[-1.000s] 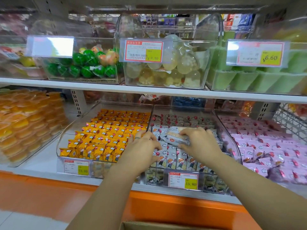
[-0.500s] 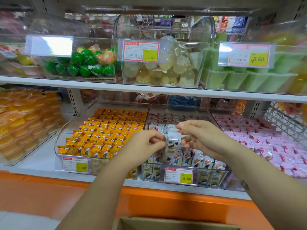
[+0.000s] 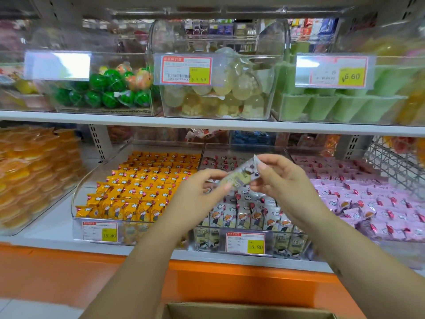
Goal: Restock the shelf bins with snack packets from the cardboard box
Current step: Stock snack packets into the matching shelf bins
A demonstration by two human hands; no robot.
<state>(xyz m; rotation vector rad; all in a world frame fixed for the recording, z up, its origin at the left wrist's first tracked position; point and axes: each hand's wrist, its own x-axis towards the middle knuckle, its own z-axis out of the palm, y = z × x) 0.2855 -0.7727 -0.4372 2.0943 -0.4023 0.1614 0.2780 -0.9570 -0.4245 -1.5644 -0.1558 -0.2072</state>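
– So, where is the snack packet?
– Up in the air between both hands, over the middle bin on the lower shelf. It is tilted, its right end higher than its left.
– How do the hands hold it?
– The left hand pinches the lower left end between thumb and fingertips. The right hand pinches the upper right end between thumb and forefinger, with its other fingers curled below. Each hand is clamped on its own end of the wrapper.
– Is it the same sort as what lies in that bin?
– Probably. It looks pale like the grey-white packets standing in rows beneath it, but its print is blurred and I cannot read it.
– And the neighbours?
– Just left of the middle bin is a clear bin of orange packets; on its right lie pink packets. A red-and-yellow price tag sits on the middle bin's front wall.
– The box?
– The cardboard box shows only its top edge at the bottom of the view, between the forearms and in front of the orange shelf base.
– Above?
– The upper shelf carries clear bins of green watermelon-striped balls, pale jelly cups and green tubs.
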